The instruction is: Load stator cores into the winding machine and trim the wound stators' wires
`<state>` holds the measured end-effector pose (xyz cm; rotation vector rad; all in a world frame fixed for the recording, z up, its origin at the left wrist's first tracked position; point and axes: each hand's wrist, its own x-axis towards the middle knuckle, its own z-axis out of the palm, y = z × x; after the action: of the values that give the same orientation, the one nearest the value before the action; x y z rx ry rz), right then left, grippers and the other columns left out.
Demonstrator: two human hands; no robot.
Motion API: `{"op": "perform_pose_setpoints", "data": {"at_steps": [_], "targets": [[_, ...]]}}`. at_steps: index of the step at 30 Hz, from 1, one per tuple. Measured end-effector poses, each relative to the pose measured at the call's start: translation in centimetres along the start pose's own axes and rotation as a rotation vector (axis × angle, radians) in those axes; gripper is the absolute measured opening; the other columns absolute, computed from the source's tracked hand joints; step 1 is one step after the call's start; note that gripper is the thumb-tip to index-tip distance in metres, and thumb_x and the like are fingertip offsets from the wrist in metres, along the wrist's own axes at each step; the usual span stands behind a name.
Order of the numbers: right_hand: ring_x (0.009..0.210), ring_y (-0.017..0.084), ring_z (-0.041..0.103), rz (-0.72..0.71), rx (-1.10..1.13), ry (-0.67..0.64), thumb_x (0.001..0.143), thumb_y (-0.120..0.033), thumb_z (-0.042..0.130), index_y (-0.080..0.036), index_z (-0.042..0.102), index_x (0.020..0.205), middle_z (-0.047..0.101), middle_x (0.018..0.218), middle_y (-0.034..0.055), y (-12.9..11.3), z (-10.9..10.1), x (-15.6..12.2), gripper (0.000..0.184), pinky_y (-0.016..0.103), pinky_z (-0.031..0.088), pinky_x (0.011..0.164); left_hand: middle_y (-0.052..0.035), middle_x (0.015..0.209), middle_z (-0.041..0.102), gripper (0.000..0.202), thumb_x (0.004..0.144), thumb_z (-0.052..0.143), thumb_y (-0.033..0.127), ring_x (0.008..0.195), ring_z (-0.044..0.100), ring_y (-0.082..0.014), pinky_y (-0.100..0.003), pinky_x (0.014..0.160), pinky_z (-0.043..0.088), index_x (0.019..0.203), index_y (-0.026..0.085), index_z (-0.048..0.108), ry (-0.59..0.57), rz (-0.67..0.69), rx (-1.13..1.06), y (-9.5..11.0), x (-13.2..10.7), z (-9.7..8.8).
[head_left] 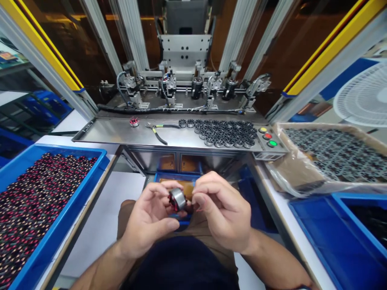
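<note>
Steel tabletop runs across the front of a machine station, framed by aluminium posts and yellow side guards. Row of small fixtures behind it, black cable loom along their base. On the tabletop, left to right: one silver-ringed part with red windings, side cutters with black-and-green handles, then a dense batch of black-and-silver ring parts, some at its left end set in a short row. Control box at the right end: yellow, red and green buttons; any lettering on it is too small to read. Person sits facing this, hands close to each other but not touching, in front of the tabletop edge and above the lap. Left hand has its fingers curled around a silver-ringed motor part, tilted, red windings showing at its left side. Right hand is just beside it, thumb and fingertips pinched on a thin reddish wire. Blue tray at left, full of red-and-copper wound parts. Open carton at right, plastic-lined, loaded with grey parts; white fan behind it, blue bin nearer the person.
</note>
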<state>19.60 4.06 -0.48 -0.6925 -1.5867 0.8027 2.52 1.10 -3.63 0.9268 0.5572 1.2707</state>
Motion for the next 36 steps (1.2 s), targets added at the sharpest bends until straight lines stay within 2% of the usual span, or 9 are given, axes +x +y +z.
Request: {"op": "perform_pose_setpoints", "data": {"at_steps": [3, 6, 9, 12, 17, 27, 30, 33, 36], "targets": [[0.070, 0.015, 0.059, -0.019, 0.034, -0.018, 0.087, -0.009, 0.058, -0.016, 0.066, 0.083, 0.061, 0.076, 0.0044, 0.2, 0.0, 0.1, 0.011, 0.028, 0.053, 0.060, 0.0002, 0.109, 0.062, 0.039, 0.070, 0.080, 0.009, 0.104, 0.065, -0.0194, -0.032, 0.090, 0.053, 0.098, 0.027, 0.059, 0.066, 0.119, 0.041, -0.1, 0.1, 0.2], [0.070, 0.015, 0.059, -0.054, 0.035, -0.043, 0.087, -0.008, 0.058, -0.017, 0.066, 0.084, 0.061, 0.075, 0.0043, 0.2, -0.1, 0.2, 0.012, 0.030, 0.053, 0.063, -0.0024, 0.107, 0.065, 0.043, 0.068, 0.083, 0.015, 0.105, 0.065, -0.0197, -0.029, 0.091, 0.052, 0.105, 0.026, 0.064, 0.058, 0.104, 0.100, -0.3, 0.1, 0.2], [0.071, 0.016, 0.060, -0.077, 0.031, -0.044, 0.087, -0.008, 0.058, -0.017, 0.066, 0.085, 0.062, 0.075, 0.0042, 0.1, -0.2, 0.2, 0.012, 0.031, 0.053, 0.063, -0.0057, 0.113, 0.067, 0.033, 0.070, 0.083, 0.021, 0.101, 0.066, -0.0193, -0.027, 0.087, 0.053, 0.100, 0.023, 0.070, 0.055, 0.064, 0.125, -0.6, 0.3, 0.1], [0.071, 0.016, 0.060, -0.077, 0.006, 0.016, 0.086, -0.008, 0.058, -0.018, 0.065, 0.086, 0.062, 0.076, 0.0042, 0.0, 0.2, -0.3, 0.012, 0.031, 0.051, 0.062, -0.0061, 0.110, 0.069, 0.027, 0.072, 0.081, 0.020, 0.100, 0.066, -0.0203, -0.030, 0.086, 0.053, 0.096, 0.024, 0.072, 0.100, 0.110, 0.141, -0.7, 0.6, -0.1], [0.070, 0.015, 0.059, 0.116, 0.068, 0.085, 0.088, -0.012, 0.058, -0.018, 0.065, 0.082, 0.062, 0.074, 0.0033, -0.4, 1.5, -1.7, 0.010, 0.029, 0.049, 0.064, -0.0073, 0.112, 0.068, 0.028, 0.071, 0.081, 0.020, 0.104, 0.066, -0.0245, -0.035, 0.087, 0.055, 0.097, 0.024, 0.073, 0.132, 0.176, 0.154, -0.7, 1.2, -1.0], [0.056, 0.010, 0.051, 0.575, 0.524, -0.026, 0.082, -0.034, 0.069, -0.016, 0.058, 0.073, 0.058, 0.061, -0.0003, 1.1, 3.4, -2.7, 0.023, 0.023, 0.042, 0.054, -0.0056, 0.116, 0.067, 0.027, 0.073, 0.080, 0.023, 0.094, 0.071, -0.0224, -0.037, 0.088, 0.055, 0.098, 0.026, 0.072, 0.113, 0.182, 0.135, -0.4, 1.2, -1.6], [0.062, 0.013, 0.055, 0.554, 0.641, -0.055, 0.079, -0.037, 0.071, -0.016, 0.061, 0.079, 0.061, 0.068, 0.0015, 1.3, 3.0, -2.9, 0.023, 0.026, 0.046, 0.059, -0.0065, 0.115, 0.068, 0.027, 0.071, 0.081, 0.024, 0.095, 0.070, -0.0236, -0.037, 0.087, 0.055, 0.096, 0.025, 0.073, 0.123, 0.186, 0.144, -0.1, 1.4, -1.8], [0.072, 0.017, 0.060, 0.454, 0.795, -0.047, 0.079, -0.050, 0.067, -0.016, 0.065, 0.093, 0.062, 0.078, 0.0048, 1.4, 2.4, -2.9, 0.037, 0.031, 0.050, 0.067, -0.0064, 0.114, 0.069, 0.027, 0.071, 0.081, 0.022, 0.100, 0.070, -0.0247, -0.036, 0.088, 0.054, 0.097, 0.026, 0.073, 0.092, 0.210, 0.161, 0.2, 1.5, -2.1], [0.074, 0.018, 0.061, 0.503, 0.861, -0.075, 0.083, -0.053, 0.062, -0.015, 0.068, 0.095, 0.063, 0.079, 0.0062, 1.6, 2.3, -2.7, 0.041, 0.031, 0.049, 0.071, -0.0063, 0.112, 0.071, 0.027, 0.072, 0.081, 0.022, 0.112, 0.065, -0.0269, -0.038, 0.095, 0.051, 0.098, 0.026, 0.073, 0.021, 0.255, 0.207, 0.5, 1.4, -2.3]]}}
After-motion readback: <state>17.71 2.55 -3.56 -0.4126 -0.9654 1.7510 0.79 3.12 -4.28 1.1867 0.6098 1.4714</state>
